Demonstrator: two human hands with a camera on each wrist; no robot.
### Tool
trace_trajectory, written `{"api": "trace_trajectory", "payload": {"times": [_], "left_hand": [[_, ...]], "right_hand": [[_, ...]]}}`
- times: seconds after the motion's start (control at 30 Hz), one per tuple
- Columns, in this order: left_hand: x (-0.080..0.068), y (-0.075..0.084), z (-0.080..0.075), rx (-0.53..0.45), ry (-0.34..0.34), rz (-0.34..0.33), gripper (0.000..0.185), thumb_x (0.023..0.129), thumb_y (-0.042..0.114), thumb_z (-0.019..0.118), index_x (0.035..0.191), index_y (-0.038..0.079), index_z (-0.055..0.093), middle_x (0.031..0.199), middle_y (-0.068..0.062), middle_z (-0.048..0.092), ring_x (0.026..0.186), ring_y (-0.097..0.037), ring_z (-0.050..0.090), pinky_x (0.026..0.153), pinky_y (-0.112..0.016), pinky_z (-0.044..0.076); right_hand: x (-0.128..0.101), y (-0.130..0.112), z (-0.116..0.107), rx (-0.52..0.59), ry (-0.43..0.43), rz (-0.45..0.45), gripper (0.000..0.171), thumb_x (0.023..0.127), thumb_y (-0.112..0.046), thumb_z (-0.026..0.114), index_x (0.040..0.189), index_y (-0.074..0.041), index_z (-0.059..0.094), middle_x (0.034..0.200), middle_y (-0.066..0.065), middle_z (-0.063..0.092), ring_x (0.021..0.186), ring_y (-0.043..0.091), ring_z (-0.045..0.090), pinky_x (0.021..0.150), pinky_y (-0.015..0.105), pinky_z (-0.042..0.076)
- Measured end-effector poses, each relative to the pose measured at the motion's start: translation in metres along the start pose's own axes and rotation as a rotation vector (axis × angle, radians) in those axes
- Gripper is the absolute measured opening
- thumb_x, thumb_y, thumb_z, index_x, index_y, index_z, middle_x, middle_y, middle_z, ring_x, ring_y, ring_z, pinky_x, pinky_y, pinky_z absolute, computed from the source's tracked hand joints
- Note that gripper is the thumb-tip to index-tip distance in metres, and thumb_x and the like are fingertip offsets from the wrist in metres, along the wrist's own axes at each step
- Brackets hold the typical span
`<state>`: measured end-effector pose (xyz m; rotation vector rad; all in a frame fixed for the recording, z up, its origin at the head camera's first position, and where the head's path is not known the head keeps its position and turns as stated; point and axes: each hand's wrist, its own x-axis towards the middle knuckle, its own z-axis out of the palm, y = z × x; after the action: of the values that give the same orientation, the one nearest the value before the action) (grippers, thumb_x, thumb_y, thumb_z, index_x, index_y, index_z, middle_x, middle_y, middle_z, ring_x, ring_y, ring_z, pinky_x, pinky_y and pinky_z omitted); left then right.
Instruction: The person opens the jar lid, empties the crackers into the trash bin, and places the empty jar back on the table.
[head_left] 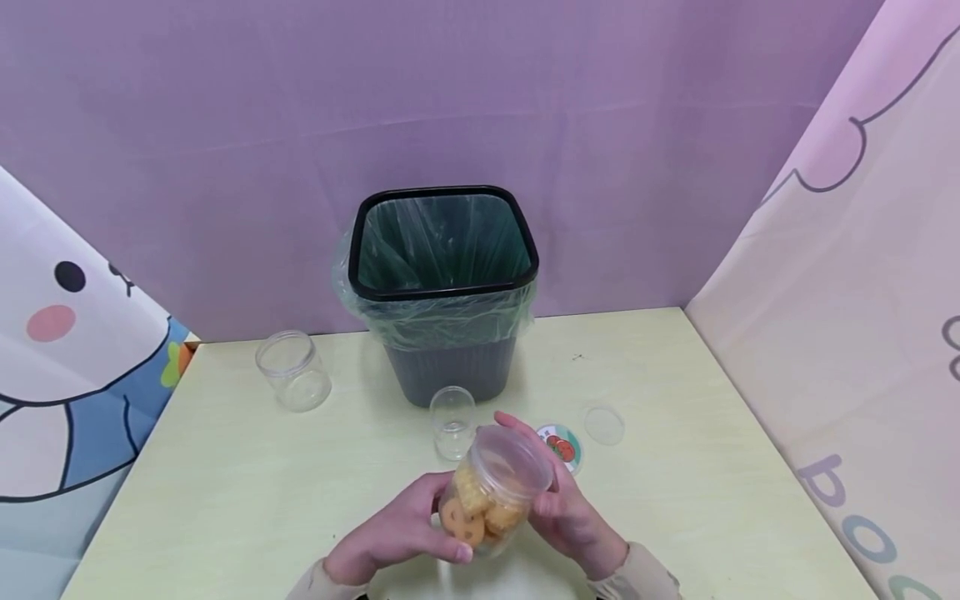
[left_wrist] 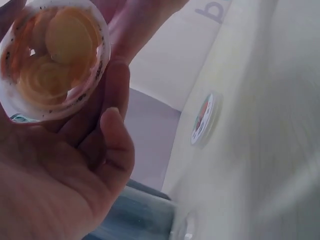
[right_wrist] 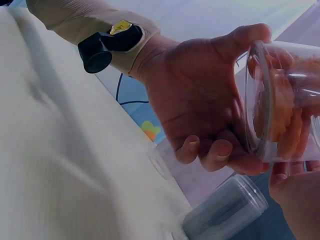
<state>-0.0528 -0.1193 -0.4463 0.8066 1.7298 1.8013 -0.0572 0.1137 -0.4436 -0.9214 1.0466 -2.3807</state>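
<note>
Both hands hold a clear plastic cookie jar point(head_left: 495, 492) just above the table's near edge. It is tilted, with its mouth pointing up and away from me. Round yellow cookies point(head_left: 472, 508) fill its lower part. My left hand point(head_left: 438, 529) grips the base from the left, thumb on the near side. In the left wrist view the jar point(left_wrist: 52, 60) rests against the left hand point(left_wrist: 95, 150). My right hand point(head_left: 553, 492) curls round the jar's upper rim from the right. The right wrist view shows the jar point(right_wrist: 285, 100) wrapped by the left hand point(right_wrist: 200, 115).
A black bin point(head_left: 444, 287) with a clear liner stands at the table's back centre. An empty clear jar point(head_left: 292, 371) sits at the back left, and a small clear jar point(head_left: 453, 421) in front of the bin. A printed lid point(head_left: 562, 446) and a clear lid point(head_left: 604, 425) lie to the right.
</note>
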Motion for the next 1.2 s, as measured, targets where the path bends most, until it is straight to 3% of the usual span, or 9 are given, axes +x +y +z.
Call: {"api": "trace_trajectory", "payload": {"times": [0.13,0.3,0.47,0.57,0.7,0.83,1.03,1.2], "left_hand": [[-0.001,0.0,0.006,0.15,0.15,0.075,0.056,0.074,0.015,0.086,0.125,0.014,0.063,0.111,-0.002,0.069,0.099,-0.017,0.063,0.092,-0.032,0.048],[0.001,0.005,0.02,0.414,0.458,0.047,0.068,0.067,0.034,0.092,0.127,0.026,0.061,0.107,0.01,0.068,0.094,-0.012,0.063,0.082,-0.031,0.05],[0.005,0.006,0.027,0.694,0.701,0.038,0.083,0.056,0.047,0.094,0.128,0.022,0.061,0.108,0.016,0.063,0.094,-0.006,0.06,0.076,-0.031,0.051],[0.007,0.003,0.028,0.887,0.782,0.07,0.089,0.052,0.05,0.094,0.127,0.016,0.061,0.107,0.011,0.063,0.094,-0.005,0.059,0.076,-0.033,0.053],[0.008,0.001,0.029,1.047,0.801,0.102,0.091,0.051,0.051,0.093,0.127,0.012,0.06,0.106,0.004,0.065,0.095,-0.008,0.059,0.074,-0.034,0.054],[0.008,0.001,0.029,1.077,0.79,0.086,0.091,0.052,0.052,0.092,0.127,0.012,0.059,0.107,0.003,0.065,0.096,-0.009,0.06,0.073,-0.034,0.055],[0.006,0.003,0.029,0.997,0.75,0.043,0.093,0.052,0.051,0.093,0.129,0.012,0.059,0.105,0.006,0.064,0.093,-0.008,0.06,0.076,-0.035,0.054],[0.003,0.005,0.025,0.804,0.647,-0.023,0.088,0.055,0.046,0.095,0.13,0.014,0.06,0.106,0.014,0.064,0.09,-0.006,0.059,0.074,-0.03,0.051]], "right_hand": [[-0.003,0.002,0.001,0.009,0.063,-0.01,0.081,0.092,-0.027,0.07,0.156,-0.007,0.026,0.149,0.012,0.043,0.134,0.023,0.041,0.113,0.037,0.03],[-0.003,0.005,0.005,-0.052,0.203,-0.029,0.071,0.091,-0.019,0.07,0.151,-0.01,0.034,0.142,0.005,0.049,0.129,0.018,0.044,0.11,0.033,0.032],[0.0,0.005,0.011,-0.108,0.295,-0.052,0.072,0.092,-0.017,0.069,0.153,-0.012,0.031,0.147,0.003,0.047,0.134,0.016,0.041,0.112,0.031,0.03],[0.001,0.005,0.014,-0.134,0.341,-0.051,0.072,0.092,-0.016,0.069,0.154,-0.014,0.031,0.147,0.003,0.045,0.134,0.017,0.04,0.111,0.031,0.031],[0.001,0.005,0.016,-0.177,0.411,-0.036,0.072,0.091,-0.017,0.071,0.153,-0.015,0.035,0.144,0.004,0.046,0.131,0.019,0.043,0.108,0.032,0.035],[0.002,0.005,0.016,-0.21,0.442,-0.021,0.069,0.089,-0.018,0.074,0.149,-0.013,0.039,0.142,0.005,0.048,0.128,0.02,0.046,0.106,0.032,0.038],[0.002,0.002,0.013,-0.244,0.403,-0.027,0.067,0.089,-0.018,0.074,0.147,-0.01,0.042,0.141,0.008,0.051,0.128,0.022,0.047,0.105,0.033,0.039],[0.001,0.001,0.009,-0.252,0.355,-0.035,0.067,0.09,-0.021,0.073,0.147,-0.01,0.042,0.141,0.008,0.051,0.128,0.022,0.047,0.106,0.034,0.038]]}}
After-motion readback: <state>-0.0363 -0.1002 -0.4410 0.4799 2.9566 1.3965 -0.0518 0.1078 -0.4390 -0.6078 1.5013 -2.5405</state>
